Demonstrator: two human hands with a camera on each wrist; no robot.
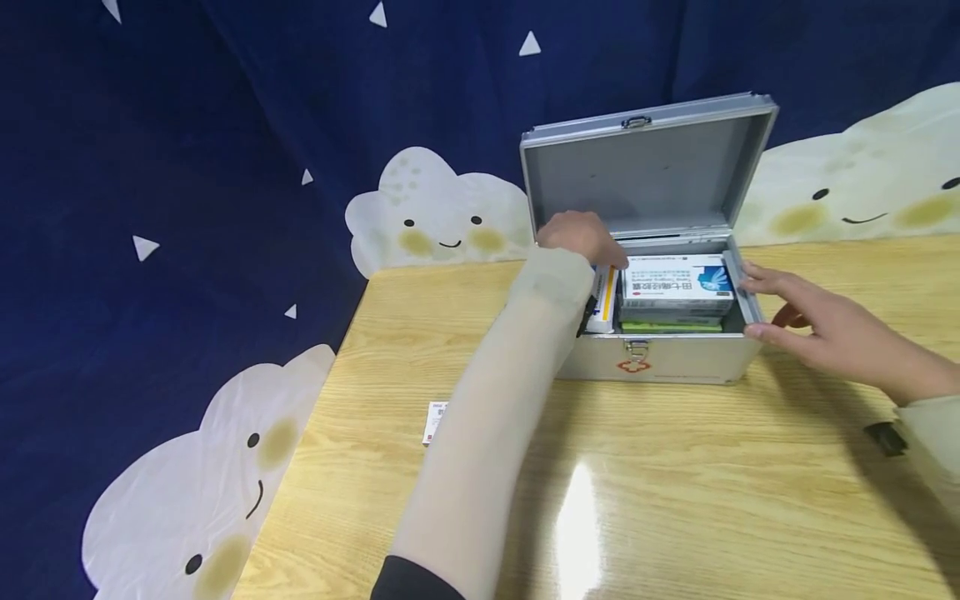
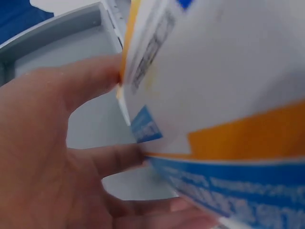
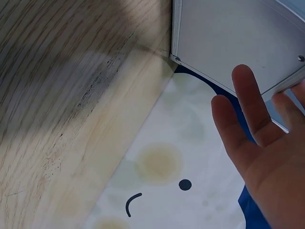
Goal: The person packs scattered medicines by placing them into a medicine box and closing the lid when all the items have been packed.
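Observation:
An aluminium first-aid case [image 1: 678,360] stands on the table with its lid [image 1: 652,183] raised. My left hand [image 1: 581,236] reaches over the left part of the case. In the left wrist view, thumb and fingers pinch the edges of a white medicine box [image 2: 248,62] with orange and blue bands. White boxes with blue print [image 1: 667,279] lie stacked in the case's right part, above a green one [image 1: 671,327]. My right hand [image 1: 832,333] is at the case's right wall, fingertips at the rim, fingers loosely extended; the right wrist view shows them beside the wall.
A small white box [image 1: 433,421] lies on the wooden table [image 1: 675,492], partly hidden behind my left sleeve. Behind the table hangs a dark blue curtain [image 1: 247,125] with white cloud shapes. The raised lid stands close to it.

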